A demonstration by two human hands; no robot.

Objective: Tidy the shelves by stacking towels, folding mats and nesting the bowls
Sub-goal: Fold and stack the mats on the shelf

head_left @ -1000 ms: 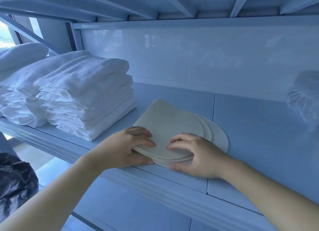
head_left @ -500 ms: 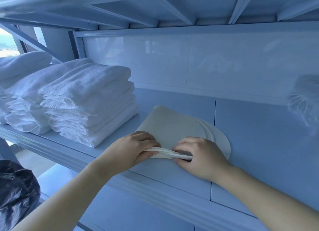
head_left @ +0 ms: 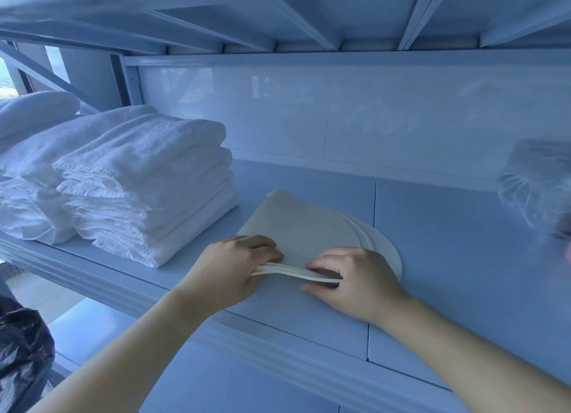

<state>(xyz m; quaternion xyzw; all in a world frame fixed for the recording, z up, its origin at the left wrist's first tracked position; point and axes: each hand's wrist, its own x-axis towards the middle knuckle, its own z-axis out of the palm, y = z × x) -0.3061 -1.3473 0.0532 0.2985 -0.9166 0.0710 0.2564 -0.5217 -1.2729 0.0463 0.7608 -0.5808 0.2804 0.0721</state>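
Mats' edge (head_left: 287, 270) higher, inside left grip (head_left: 231, 273)

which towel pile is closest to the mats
The tall folded stack at the front, just left of the mats; the other towel piles lie farther left, behind it.

text: none readable | labels: none | numbers: none

towel stack (head_left: 148, 190) blocks left, bare shelf (head_left: 448, 258) right, perhaps wrapped bundle (head_left: 537, 184) beyond
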